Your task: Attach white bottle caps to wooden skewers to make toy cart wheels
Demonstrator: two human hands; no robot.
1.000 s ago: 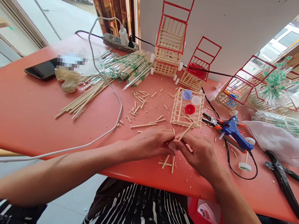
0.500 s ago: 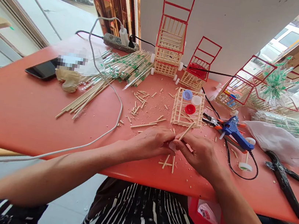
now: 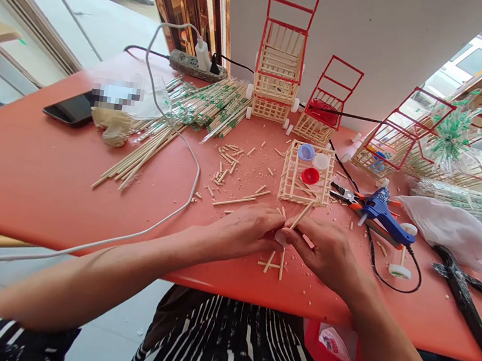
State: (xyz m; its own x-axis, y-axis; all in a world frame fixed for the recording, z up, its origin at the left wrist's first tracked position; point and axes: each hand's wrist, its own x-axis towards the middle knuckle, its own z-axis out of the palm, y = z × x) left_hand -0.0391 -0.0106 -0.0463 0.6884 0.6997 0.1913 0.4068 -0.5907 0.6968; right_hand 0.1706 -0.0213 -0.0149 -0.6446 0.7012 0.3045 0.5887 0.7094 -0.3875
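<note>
My left hand (image 3: pixel 255 227) and my right hand (image 3: pixel 324 246) meet over the front of the table, fingertips pinched together. A short wooden stick (image 3: pixel 302 214) slants up between the thumb and fingers of my right hand. Joined thin sticks (image 3: pixel 282 264), with a short crosspiece, show below my fingers, and my left hand closes on their upper part. My fingers hide where these pieces meet. Just beyond my hands stands a small wooden stick basket (image 3: pixel 284 180) with a blue cap (image 3: pixel 306 152), a white cap (image 3: pixel 320 162) and a red cap (image 3: pixel 310 176).
A blue glue gun (image 3: pixel 380 209) and pliers (image 3: pixel 343 192) lie right of the basket. Cut stick pieces (image 3: pixel 228 158) and long stick bundles (image 3: pixel 215 105) lie left. A white cable (image 3: pixel 196 180) crosses the table. Finished stick carts (image 3: pixel 280 60) stand behind. A black-taped tool (image 3: pixel 462 295) lies far right.
The view has shifted slightly, so the table things sit a little further right. Both hands keep nearly the same pinched hold on the sticks.
</note>
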